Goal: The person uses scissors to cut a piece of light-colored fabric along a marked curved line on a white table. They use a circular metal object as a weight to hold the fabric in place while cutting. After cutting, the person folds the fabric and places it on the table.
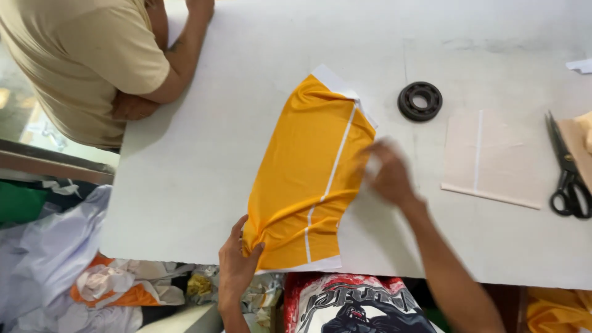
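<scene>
left grip (237, 259) pinches the near corner of the yellow fabric piece with a white stripe (308, 179) on the white counter (185, 185); right grip (385, 176), blurred, touches its right edge, fingers unclear.

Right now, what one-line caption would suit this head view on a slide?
Left hand pinches the yellow fabric at the white table edge; blurred right hand at its side.

fabric piece (308, 179) lying on table (203, 166) | ring (420, 101) sitting right of it | card (493, 157) lying further right | scissors (567, 169) lying at right edge
</scene>
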